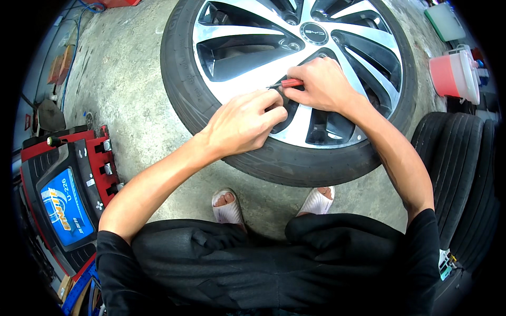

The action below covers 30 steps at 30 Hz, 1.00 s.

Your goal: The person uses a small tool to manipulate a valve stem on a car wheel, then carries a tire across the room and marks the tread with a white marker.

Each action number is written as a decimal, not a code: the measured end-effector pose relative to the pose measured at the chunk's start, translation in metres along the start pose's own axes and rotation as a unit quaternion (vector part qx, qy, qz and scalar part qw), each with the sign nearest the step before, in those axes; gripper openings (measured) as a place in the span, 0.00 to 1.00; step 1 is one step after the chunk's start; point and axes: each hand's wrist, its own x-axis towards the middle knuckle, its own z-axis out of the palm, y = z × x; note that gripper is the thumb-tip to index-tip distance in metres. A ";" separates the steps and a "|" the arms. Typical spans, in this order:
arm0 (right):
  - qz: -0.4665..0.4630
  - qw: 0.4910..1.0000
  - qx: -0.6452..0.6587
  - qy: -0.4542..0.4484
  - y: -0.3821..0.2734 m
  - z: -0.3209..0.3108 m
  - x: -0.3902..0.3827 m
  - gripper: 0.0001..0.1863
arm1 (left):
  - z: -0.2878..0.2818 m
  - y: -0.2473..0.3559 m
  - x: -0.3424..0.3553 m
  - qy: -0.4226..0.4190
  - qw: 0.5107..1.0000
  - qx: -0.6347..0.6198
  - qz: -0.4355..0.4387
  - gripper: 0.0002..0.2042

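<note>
Head view: a wheel [232,88] with silver-and-black spokes fills the upper middle, its face toward the camera and its far edge cut off by the picture's upper border. The right hand [322,84] lies over the near half of the wheel, just below the hub cap [314,33], pinching the red handle of a small tool [292,82] between thumb and fingers. The tool's thin dark tip points left across the wheel, ending close to the left hand [246,118]; whether it touches anything cannot be told. The left hand sits over the wheel's near-left edge, its fingers curled inward; its fingertips are hidden, so I cannot tell what it pinches, if anything.

Around the wheel runs a black tire [311,171], whose near edge stands just ahead of two pale sandals [229,208]. Left of the wheel, a broad stretch of concrete floor [132,73] separates the tire's edge from a red-and-black machine [79,158] with a blue panel [68,208]. Room is tighter on the wheel's right: upright tires [448,168] stand near its edge, beside the right forearm, and a pink-and-white bucket [454,79] stands farther up.
</note>
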 end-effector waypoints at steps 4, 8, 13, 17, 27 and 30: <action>0.003 1.000 0.004 0.018 -0.001 0.001 0.000 0.13 | 0.000 0.000 0.000 0.001 1.000 0.002 0.003 0.12; -0.006 0.999 -0.003 0.041 0.002 0.005 -0.001 0.12 | 0.000 0.000 0.001 0.002 1.000 0.005 0.006 0.12; -0.009 0.999 0.010 0.051 0.002 0.006 -0.001 0.11 | 0.000 -0.001 0.001 0.000 1.000 0.005 0.008 0.12; -0.008 0.998 0.012 0.055 0.001 0.006 -0.001 0.12 | 0.000 -0.001 0.001 0.003 1.000 0.006 0.011 0.12; 0.001 0.999 0.006 0.043 0.000 0.006 -0.002 0.12 | 0.001 -0.001 0.001 0.005 1.000 -0.001 0.010 0.12; 0.003 0.999 0.005 0.040 0.000 0.006 -0.002 0.12 | 0.000 0.000 0.001 0.006 1.000 0.002 0.012 0.12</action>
